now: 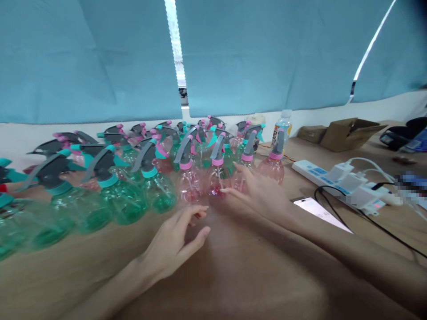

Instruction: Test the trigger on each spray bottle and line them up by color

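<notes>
Spray bottles stand in crowded rows on the table (233, 275). Toward the right are clear pink ones with grey triggers and pink collars; a pink spray bottle (190, 184) is just beyond my left hand (173, 238). That hand hovers over the tabletop, empty, thumb and fingers apart. My right hand (263, 193) reaches to another pink spray bottle (218, 178), its thumb and finger spread. Its fingertips look close to the bottle, but I cannot tell whether they touch. Partly behind this hand is a third pink spray bottle (239, 178). Green spray bottles (122, 202) fill the left side.
On the right lie a white power strip (320, 175) with chargers and cables, and a lit phone (320, 215). Farther back are a labelled drink bottle (285, 126) and an open cardboard box (347, 135). A blue curtain (250, 58) hangs behind the table.
</notes>
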### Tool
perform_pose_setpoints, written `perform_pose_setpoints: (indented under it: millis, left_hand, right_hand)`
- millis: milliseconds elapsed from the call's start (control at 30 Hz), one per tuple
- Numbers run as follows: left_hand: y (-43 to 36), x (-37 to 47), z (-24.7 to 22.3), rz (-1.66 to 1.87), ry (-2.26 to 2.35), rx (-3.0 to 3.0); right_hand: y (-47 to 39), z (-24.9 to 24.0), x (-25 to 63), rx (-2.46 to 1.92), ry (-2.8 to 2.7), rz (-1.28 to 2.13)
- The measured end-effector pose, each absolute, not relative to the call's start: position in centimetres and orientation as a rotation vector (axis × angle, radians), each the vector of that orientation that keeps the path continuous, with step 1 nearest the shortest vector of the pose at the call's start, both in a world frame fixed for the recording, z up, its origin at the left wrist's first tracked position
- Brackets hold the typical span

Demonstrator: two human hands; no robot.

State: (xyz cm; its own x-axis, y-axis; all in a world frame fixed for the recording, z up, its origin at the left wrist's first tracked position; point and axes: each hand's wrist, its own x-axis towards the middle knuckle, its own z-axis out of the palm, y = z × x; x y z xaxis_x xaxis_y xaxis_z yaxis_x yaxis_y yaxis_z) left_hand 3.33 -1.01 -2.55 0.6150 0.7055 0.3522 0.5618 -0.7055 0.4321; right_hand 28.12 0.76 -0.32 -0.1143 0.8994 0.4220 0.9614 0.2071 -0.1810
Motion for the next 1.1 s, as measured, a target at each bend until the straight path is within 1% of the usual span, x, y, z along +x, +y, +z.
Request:
perform_pose_setpoints:
  millis: [133,300,467,700,1100]
  left_hand:
    - [-0.8,4.3,-2.6,0.695,1.058,2.529]
    - [-0.6,5.9,-2.8,0.688,1.05,2.463]
    - [-0.6,7.5,-2.8,0.696,1.009,2.453]
    - [-1.0,7.9,-2.7,0.69,0.982,2.467]
    - [-1.2,8.1,-2.9,0.631,0.999,2.433]
  right_hand:
    - [-1.0,-1.2,32.0,-1.707,-1.915,-0.237]
    - [0.2,-1.8,34.9,-1.713,-1.821,-0.189]
    - [2.7,-1.5,33.9,-1.713,-1.83,-0.106]
    - [4.6,-1.4,32.2,-1.824,-1.798,-0.006]
    - [4.5,-1.3,32.9,-1.878,-1.829,-0.061]
